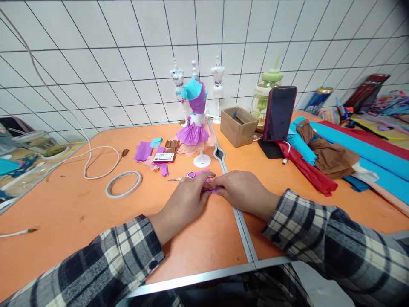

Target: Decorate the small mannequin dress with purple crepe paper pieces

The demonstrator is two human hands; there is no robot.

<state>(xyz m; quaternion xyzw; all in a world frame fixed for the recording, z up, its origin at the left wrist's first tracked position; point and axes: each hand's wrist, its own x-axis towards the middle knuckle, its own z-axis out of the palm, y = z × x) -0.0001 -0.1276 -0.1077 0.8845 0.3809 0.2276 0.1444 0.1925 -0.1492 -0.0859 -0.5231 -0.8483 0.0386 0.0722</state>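
Note:
My left hand (187,200) and my right hand (243,192) meet at the middle of the orange table (79,213). Their fingertips pinch a small piece of purple crepe paper (213,191) and press it against the tabletop. Just behind them lie small scissors (189,175) with purple handles. Further back a small mannequin (195,123) stands on a white base, dressed in a blue and purple top and a purple and pink ruffled skirt.
A tape ring (123,184) and a white cable (96,160) lie at the left. Paper scraps (143,150) and a small pink box (163,158) sit near the mannequin. A cardboard box (238,125), a propped phone (279,113) and crepe paper sheets (332,157) fill the right.

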